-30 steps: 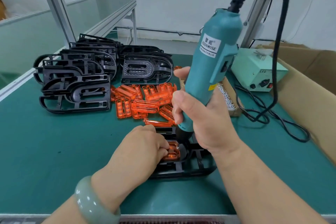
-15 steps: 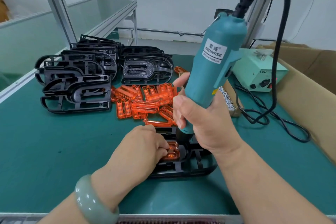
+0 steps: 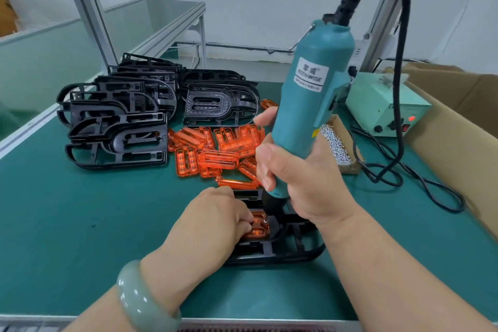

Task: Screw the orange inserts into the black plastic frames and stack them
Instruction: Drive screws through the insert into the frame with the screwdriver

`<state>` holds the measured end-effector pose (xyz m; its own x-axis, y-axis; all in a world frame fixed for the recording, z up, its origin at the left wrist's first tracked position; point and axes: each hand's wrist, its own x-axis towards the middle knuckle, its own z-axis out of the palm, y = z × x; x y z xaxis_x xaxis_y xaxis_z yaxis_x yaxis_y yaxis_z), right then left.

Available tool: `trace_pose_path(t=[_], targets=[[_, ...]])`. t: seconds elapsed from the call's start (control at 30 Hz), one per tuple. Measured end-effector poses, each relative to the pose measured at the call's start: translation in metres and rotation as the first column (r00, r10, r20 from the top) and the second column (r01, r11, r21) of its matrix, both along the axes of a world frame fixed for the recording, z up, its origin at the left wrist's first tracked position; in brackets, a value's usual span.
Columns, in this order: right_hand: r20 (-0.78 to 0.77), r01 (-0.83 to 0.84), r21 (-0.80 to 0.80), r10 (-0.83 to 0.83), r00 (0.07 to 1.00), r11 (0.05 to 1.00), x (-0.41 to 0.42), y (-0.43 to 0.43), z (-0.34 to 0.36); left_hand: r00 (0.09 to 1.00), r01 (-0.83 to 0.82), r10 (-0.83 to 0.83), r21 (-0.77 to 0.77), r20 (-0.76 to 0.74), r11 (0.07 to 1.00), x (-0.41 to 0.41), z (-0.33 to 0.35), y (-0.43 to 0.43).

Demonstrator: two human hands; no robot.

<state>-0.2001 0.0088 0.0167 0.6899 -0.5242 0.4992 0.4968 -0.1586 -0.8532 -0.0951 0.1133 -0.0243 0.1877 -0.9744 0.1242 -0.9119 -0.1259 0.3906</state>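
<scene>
**Now: screwdriver nose down on the insert, both hands full**

I read the right hand (image 3: 301, 178) as wrapped tight round the teal electric screwdriver (image 3: 312, 94). The tool stands nearly upright, its top leaning toward one o'clock and its black nose down at the orange insert (image 3: 260, 229). I cannot tell whether the bit meets a screw, because the tip is hidden. The insert sits in the black frame (image 3: 283, 250), which lies flat on the green mat (image 3: 80, 224) at six o'clock of the bench. The left hand (image 3: 213, 221), fingers curled, pinches the insert's left end and holds it in the frame. A pale green bangle (image 3: 140, 302) sits on that wrist.

From the frame:
- The pile of loose inserts (image 3: 215, 151) lies at twelve o'clock, just beyond it.
- The stacked black frames (image 3: 116, 127) are at ten to eleven o'clock, well apart.
- The box of screws (image 3: 336, 148) is at one o'clock, beside the tool.
- The power unit (image 3: 385, 108) is at two o'clock with its red lamp lit.
- The cardboard carton (image 3: 458, 129) runs along three o'clock
</scene>
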Motion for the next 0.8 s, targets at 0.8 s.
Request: trace_pose_path(t=[0.8], targets=[[0.283,0.228,0.580,-0.456,0.844,0.782,-0.027,-0.061,-0.012,0.992,0.117,-0.118,0.029,0.043,0.993,0.037,0.007,-0.047]])
